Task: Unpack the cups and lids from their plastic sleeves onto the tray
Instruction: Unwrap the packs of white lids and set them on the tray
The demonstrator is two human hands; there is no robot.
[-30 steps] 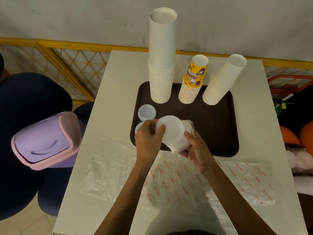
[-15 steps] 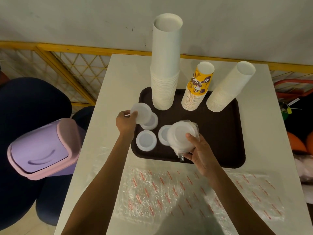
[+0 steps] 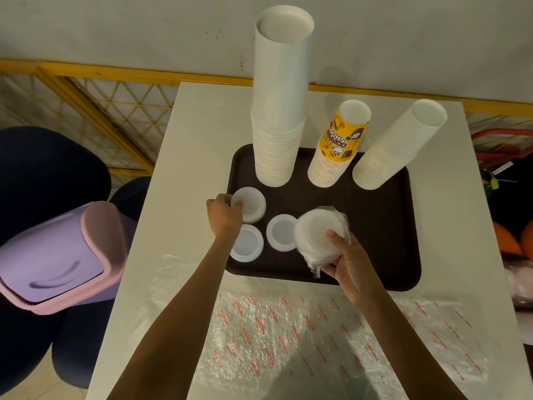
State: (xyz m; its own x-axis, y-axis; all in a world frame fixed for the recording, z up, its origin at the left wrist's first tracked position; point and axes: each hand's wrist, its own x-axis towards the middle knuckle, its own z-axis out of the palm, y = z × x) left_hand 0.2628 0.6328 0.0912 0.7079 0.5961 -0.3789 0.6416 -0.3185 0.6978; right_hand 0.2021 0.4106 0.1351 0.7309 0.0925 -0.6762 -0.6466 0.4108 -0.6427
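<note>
While I watched the head view, the left hand (image 3: 225, 212) pinched the rim of a single lid (image 3: 250, 204) at the left edge of the brown tray (image 3: 375, 241). The right hand (image 3: 350, 265), well apart from it at frame centre, was clamped round the sleeved lid stack (image 3: 318, 236), held just above the tray.

**Hazards, as I judged them.** With only one hand on the stack and the sleeve open at the top, the loose lids could slide out and scatter if the stack tipped further. The single lid sat near the tray's rim and could slip onto the white table (image 3: 184, 157). A forearm reaching deeper could topple the tall white cup stack (image 3: 278, 111), the tallest thing on the tray. The empty plastic sleeves (image 3: 288, 327) in the lower frame could catch on a wrist.

**Orientation.** The stack's long axis was tilted. Its open face pointed up and towards the upper left of the frame, and the sleeve's knotted tail (image 3: 316, 274) pointed towards the lower edge. Two flat lids (image 3: 246, 243) lay beside it, to its left.
</note>
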